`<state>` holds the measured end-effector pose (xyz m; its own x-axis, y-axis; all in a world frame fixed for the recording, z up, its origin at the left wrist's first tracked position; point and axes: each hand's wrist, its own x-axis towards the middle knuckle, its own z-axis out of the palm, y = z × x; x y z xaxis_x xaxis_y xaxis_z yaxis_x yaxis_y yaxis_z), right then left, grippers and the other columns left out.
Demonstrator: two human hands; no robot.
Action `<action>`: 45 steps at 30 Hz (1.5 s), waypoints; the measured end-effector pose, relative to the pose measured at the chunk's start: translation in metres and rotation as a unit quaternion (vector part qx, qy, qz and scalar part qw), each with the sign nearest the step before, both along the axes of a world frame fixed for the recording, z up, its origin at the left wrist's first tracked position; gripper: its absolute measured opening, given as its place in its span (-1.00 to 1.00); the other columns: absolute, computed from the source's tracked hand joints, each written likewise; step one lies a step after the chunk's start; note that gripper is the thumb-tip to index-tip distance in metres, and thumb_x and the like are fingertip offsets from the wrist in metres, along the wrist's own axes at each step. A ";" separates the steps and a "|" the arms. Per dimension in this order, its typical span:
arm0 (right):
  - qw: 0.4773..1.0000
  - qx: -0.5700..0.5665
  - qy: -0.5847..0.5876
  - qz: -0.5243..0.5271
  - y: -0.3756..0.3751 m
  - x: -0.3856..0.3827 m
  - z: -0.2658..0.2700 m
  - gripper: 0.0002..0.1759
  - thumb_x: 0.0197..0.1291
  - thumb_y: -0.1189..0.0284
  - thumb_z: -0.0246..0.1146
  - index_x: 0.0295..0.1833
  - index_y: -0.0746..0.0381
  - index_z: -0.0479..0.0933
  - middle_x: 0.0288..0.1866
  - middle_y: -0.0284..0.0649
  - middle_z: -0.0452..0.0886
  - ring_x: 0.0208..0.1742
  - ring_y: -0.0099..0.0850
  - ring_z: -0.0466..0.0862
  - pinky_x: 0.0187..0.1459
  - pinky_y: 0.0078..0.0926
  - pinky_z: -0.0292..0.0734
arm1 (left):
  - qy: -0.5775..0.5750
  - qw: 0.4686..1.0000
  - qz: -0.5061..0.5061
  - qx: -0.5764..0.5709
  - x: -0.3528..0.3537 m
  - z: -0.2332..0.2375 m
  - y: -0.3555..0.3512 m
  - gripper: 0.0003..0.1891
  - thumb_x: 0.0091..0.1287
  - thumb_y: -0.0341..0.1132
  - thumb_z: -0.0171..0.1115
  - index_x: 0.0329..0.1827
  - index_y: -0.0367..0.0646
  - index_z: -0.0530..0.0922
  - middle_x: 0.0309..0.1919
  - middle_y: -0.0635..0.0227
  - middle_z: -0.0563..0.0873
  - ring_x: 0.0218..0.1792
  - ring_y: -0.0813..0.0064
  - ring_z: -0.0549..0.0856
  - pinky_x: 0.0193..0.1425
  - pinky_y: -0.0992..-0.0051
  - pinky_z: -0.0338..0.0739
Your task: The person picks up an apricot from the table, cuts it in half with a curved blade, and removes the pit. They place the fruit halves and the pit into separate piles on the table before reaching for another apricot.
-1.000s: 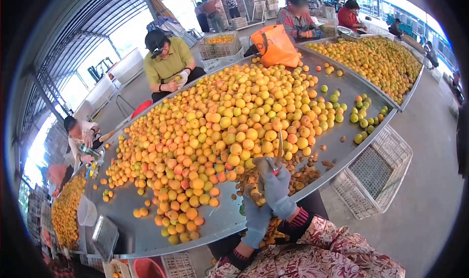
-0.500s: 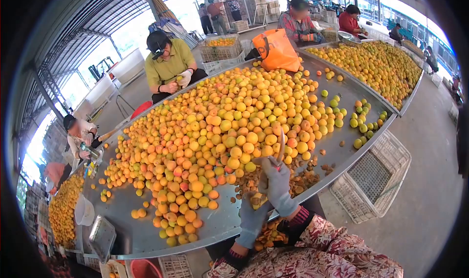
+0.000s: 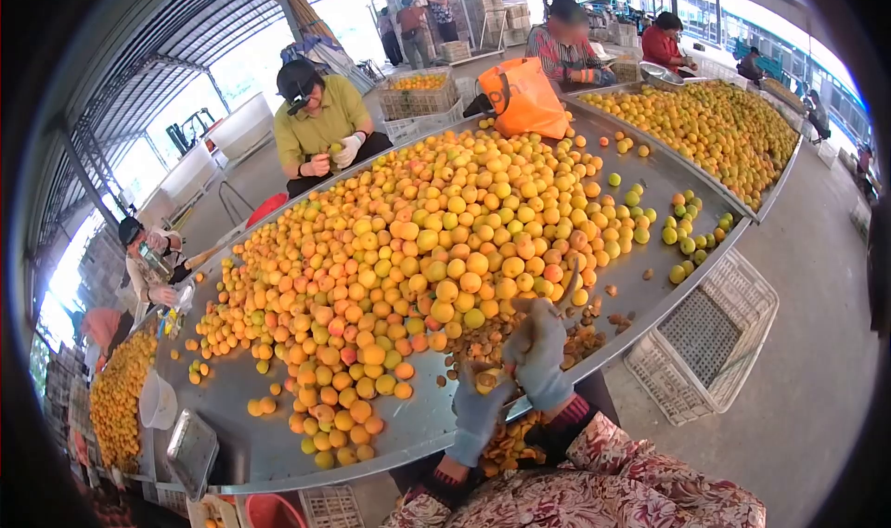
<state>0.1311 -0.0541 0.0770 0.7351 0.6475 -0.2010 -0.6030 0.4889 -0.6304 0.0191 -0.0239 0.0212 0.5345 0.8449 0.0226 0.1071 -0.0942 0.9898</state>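
Note:
My left hand (image 3: 481, 409), in a grey glove, is closed round a cut piece of fruit (image 3: 486, 379) at the table's near edge. My right hand (image 3: 538, 347), gloved too, grips a curved knife (image 3: 570, 285) whose blade points up and away. Both hands are close together. Just beyond them lie brown pits and scraps (image 3: 478, 347), beside a large heap of orange and yellow fruit (image 3: 418, 240) on the metal table (image 3: 418, 435). Halved fruit (image 3: 509, 443) shows below the table edge, between my forearms.
An orange bag (image 3: 524, 96) stands on the far edge. A plastic crate (image 3: 705, 338) sits on the floor at the right. A metal tray (image 3: 193, 452) and white tub (image 3: 158, 400) are at the left. Several people work around the tables.
My right hand has shifted slightly right, and the knife tip has swung right and lower. My left hand stays nearly in place. The person at the far left has raised an arm.

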 end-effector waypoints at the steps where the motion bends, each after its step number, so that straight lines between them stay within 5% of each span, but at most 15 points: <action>1: 0.974 -0.089 -0.204 -0.034 0.001 -0.003 0.007 -0.63 0.28 0.10 0.05 -0.25 0.21 0.48 -0.79 -0.45 0.17 -0.80 -0.61 0.18 -0.70 -0.62 0.09 | 0.033 0.996 0.003 0.083 0.002 -0.006 0.003 -0.57 -0.01 -0.32 0.39 -0.11 -0.22 0.41 -0.30 0.32 0.58 -0.28 0.55 0.59 -0.19 0.54 0.50; 4: 0.959 -0.091 -0.270 -0.002 0.000 -0.007 0.015 -0.61 0.29 0.13 0.03 -0.18 0.29 0.47 -0.78 -0.38 0.20 -0.80 -0.57 0.26 -0.72 -0.60 0.15 | -0.049 0.995 0.002 -0.090 0.001 0.000 0.001 -0.60 0.01 -0.33 0.38 -0.12 -0.21 0.42 -0.29 0.33 0.58 -0.26 0.55 0.58 -0.19 0.55 0.50; 8: 0.980 0.102 0.156 0.066 0.005 0.013 -0.026 -0.65 0.28 0.09 0.05 -0.20 0.16 0.46 -0.77 -0.54 0.12 -0.78 -0.65 0.14 -0.67 -0.62 0.03 | -0.072 0.987 -0.010 -0.140 -0.003 0.022 -0.004 -0.62 0.00 -0.35 0.37 -0.15 -0.21 0.43 -0.28 0.34 0.57 -0.26 0.57 0.57 -0.21 0.56 0.49; 10: 0.976 0.099 0.172 0.089 0.004 0.017 -0.042 -0.68 0.27 0.06 0.05 -0.27 0.09 0.46 -0.77 -0.59 0.10 -0.77 -0.66 0.08 -0.63 -0.63 0.01 | -0.072 0.995 -0.033 -0.067 -0.003 0.023 -0.007 -0.62 0.06 -0.40 0.30 -0.08 -0.26 0.38 -0.37 0.38 0.53 -0.29 0.60 0.55 -0.23 0.60 0.47; 13: 0.874 0.270 0.380 0.138 0.012 0.026 -0.082 -0.72 0.27 0.08 0.05 -0.36 0.02 0.40 -0.76 -0.57 0.12 -0.77 -0.63 0.08 -0.63 -0.59 0.03 | -0.061 0.998 -0.020 -0.021 -0.001 0.023 -0.011 -0.65 0.08 -0.42 0.28 -0.09 -0.27 0.39 -0.31 0.34 0.54 -0.26 0.59 0.54 -0.22 0.61 0.47; 16: 0.902 0.199 0.380 0.049 0.023 0.024 -0.082 -0.71 0.26 0.07 0.05 -0.38 0.02 0.39 -0.76 -0.59 0.08 -0.77 -0.63 0.07 -0.60 -0.59 0.05 | -0.157 0.983 0.000 -0.093 0.014 0.004 -0.010 -0.70 0.13 -0.44 0.24 -0.09 -0.26 0.41 -0.23 0.32 0.55 -0.23 0.58 0.54 -0.19 0.60 0.49; 17: 0.944 0.241 0.209 0.083 0.020 0.022 -0.075 -0.72 0.26 0.08 0.06 -0.38 0.02 0.38 -0.73 -0.58 0.08 -0.75 -0.64 0.06 -0.58 -0.60 0.06 | -0.234 0.956 0.014 -0.175 0.016 -0.001 -0.012 -0.72 0.16 -0.45 0.21 -0.08 -0.26 0.43 -0.19 0.31 0.56 -0.21 0.57 0.55 -0.17 0.59 0.51; 18: 0.947 0.226 0.221 0.056 0.018 0.020 -0.072 -0.73 0.26 0.10 0.06 -0.37 0.03 0.37 -0.70 -0.57 0.07 -0.73 -0.65 0.06 -0.56 -0.61 0.07 | -0.220 0.957 0.021 -0.190 0.009 -0.009 -0.013 -0.72 0.16 -0.45 0.21 -0.08 -0.26 0.43 -0.19 0.31 0.56 -0.21 0.57 0.55 -0.17 0.59 0.51; 19: 0.993 0.117 0.007 -0.015 0.030 0.025 -0.095 -0.74 0.26 0.12 0.07 -0.38 0.03 0.34 -0.68 -0.58 0.08 -0.71 -0.66 0.07 -0.55 -0.60 0.10 | -0.203 0.966 0.016 -0.161 0.006 -0.005 -0.009 -0.67 0.11 -0.48 0.25 -0.06 -0.24 0.42 -0.19 0.32 0.56 -0.20 0.57 0.55 -0.17 0.57 0.51; 20: 0.997 0.065 0.028 -0.035 0.026 0.021 -0.077 -0.71 0.26 0.12 0.07 -0.42 0.02 0.28 -0.67 -0.57 0.09 -0.70 -0.64 0.09 -0.53 -0.59 0.14 | -0.181 0.974 0.009 -0.137 0.005 0.000 -0.003 -0.62 0.06 -0.50 0.29 -0.04 -0.22 0.41 -0.19 0.33 0.56 -0.19 0.56 0.54 -0.16 0.55 0.51; 21: 0.972 0.233 -0.027 0.023 0.017 0.022 -0.068 -0.72 0.26 0.12 0.07 -0.42 0.01 0.27 -0.66 -0.53 0.11 -0.70 -0.60 0.11 -0.52 -0.58 0.17 | -0.156 0.981 0.002 -0.117 0.005 -0.002 -0.002 -0.56 0.02 -0.52 0.33 -0.02 -0.20 0.40 -0.20 0.34 0.56 -0.18 0.56 0.54 -0.15 0.54 0.52; 22: 0.974 0.208 0.080 0.039 0.010 0.024 -0.041 -0.76 0.28 0.14 0.07 -0.30 0.06 0.37 -0.68 -0.50 0.16 -0.70 -0.57 0.15 -0.51 -0.55 0.20 | -0.227 0.951 -0.012 -0.210 0.005 0.019 -0.007 -0.51 0.00 -0.49 0.35 0.02 -0.22 0.39 -0.20 0.35 0.55 -0.16 0.53 0.53 -0.10 0.52 0.50; 23: 0.963 0.206 0.140 0.102 -0.001 0.030 -0.019 -0.71 0.29 0.15 0.06 -0.18 0.16 0.45 -0.69 -0.49 0.20 -0.71 -0.57 0.17 -0.51 -0.52 0.22 | -0.140 0.985 0.001 -0.098 0.002 0.012 0.001 -0.48 -0.02 -0.47 0.37 0.04 -0.24 0.38 -0.17 0.34 0.51 -0.15 0.52 0.53 -0.05 0.53 0.48; 40: 0.980 0.081 -0.181 0.018 -0.020 0.001 0.015 -0.59 0.38 0.20 -0.12 -0.20 0.35 0.42 -0.72 -0.35 0.24 -0.80 -0.56 0.22 -0.69 -0.54 0.22 | -0.105 0.987 -0.112 -0.035 -0.013 0.026 -0.007 -0.48 0.05 -0.46 0.34 0.10 -0.23 0.37 -0.16 0.35 0.54 -0.18 0.63 0.55 -0.11 0.62 0.49; 45: 0.983 0.140 0.098 0.070 -0.013 0.009 0.001 -0.63 0.32 0.16 -0.01 -0.26 0.28 0.40 -0.73 -0.46 0.17 -0.77 -0.58 0.18 -0.62 -0.53 0.20 | -0.101 0.973 -0.124 -0.165 -0.010 0.042 -0.013 -0.51 0.06 -0.49 0.26 0.10 -0.23 0.34 -0.20 0.37 0.54 -0.28 0.66 0.54 -0.21 0.66 0.49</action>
